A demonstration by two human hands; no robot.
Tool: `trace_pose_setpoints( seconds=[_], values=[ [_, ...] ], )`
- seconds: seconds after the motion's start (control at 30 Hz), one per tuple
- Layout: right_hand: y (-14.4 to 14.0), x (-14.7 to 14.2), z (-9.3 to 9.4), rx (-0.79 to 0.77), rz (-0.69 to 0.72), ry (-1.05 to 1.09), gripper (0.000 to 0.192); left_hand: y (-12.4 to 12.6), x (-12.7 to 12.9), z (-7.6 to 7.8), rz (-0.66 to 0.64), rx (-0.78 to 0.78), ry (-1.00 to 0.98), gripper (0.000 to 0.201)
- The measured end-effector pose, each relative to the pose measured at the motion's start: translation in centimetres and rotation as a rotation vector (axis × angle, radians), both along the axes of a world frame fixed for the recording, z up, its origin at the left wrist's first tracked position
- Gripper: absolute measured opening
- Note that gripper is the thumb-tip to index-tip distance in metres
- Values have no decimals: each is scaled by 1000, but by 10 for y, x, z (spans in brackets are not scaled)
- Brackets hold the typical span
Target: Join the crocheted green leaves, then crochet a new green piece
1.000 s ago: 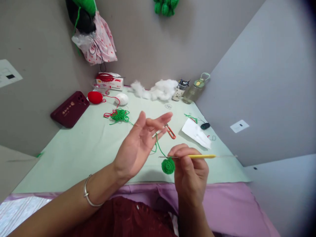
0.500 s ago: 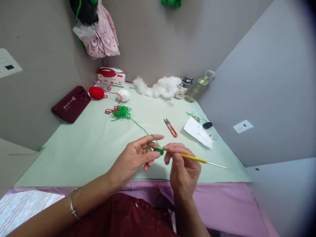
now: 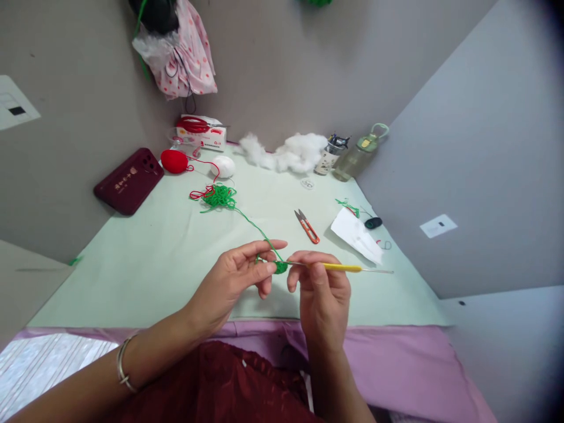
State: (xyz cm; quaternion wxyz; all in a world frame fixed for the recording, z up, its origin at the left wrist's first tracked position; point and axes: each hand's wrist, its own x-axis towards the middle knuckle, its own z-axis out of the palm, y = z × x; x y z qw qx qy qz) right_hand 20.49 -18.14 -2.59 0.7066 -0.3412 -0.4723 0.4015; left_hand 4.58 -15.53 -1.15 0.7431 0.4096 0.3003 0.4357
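Note:
My left hand [image 3: 240, 276] pinches a small green crocheted piece [image 3: 280, 267] between thumb and fingers, with green yarn looped over the forefinger. The strand of green yarn [image 3: 251, 222] runs back across the pale green table [image 3: 150, 258] to a loose green yarn pile [image 3: 218, 197]. My right hand [image 3: 319, 288] grips a yellow-handled crochet hook [image 3: 341, 267], its tip at the green piece and its metal end pointing right. Both hands hover above the table's near edge.
Orange snips [image 3: 307, 227] lie beyond my hands, white paper [image 3: 358, 236] to their right. At the back stand a red yarn ball [image 3: 174, 161], a white ball [image 3: 224, 167], white stuffing [image 3: 288, 153], a bottle [image 3: 359, 154] and a dark red case [image 3: 128, 180].
My left hand, open and raised a second ago, came down and closed on the green piece. The right hand brought the hook level to it.

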Motion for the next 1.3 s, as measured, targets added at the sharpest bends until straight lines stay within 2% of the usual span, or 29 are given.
trace_pose_setpoints(
  seconds=[0.1, 0.3, 0.5, 0.67, 0.8, 1.0, 1.3],
  values=[
    [-3, 2, 1, 13, -4, -58, 19, -1, -1, 1, 15, 12, 15, 28],
    [-7, 2, 2, 77, -114, -247, 22, -1, -2, 1, 42, 66, 55, 27],
    [-5, 0, 2, -2, -62, -105, 20, -2, -2, 1, 30, 62, 50, 28],
    [-4, 1, 0, -14, -51, -71, 19, -3, -3, 2, 25, 47, 37, 31],
    [-6, 2, 2, 39, -48, -141, 20, -3, -2, 4, 49, 52, 40, 33],
    [-11, -1, 7, 157, -162, -389, 24, -2, -2, 5, 118, 108, 107, 33],
    [-12, -4, 5, 242, -199, -425, 25, -3, -4, 7, 122, 147, 133, 32]
  ],
)
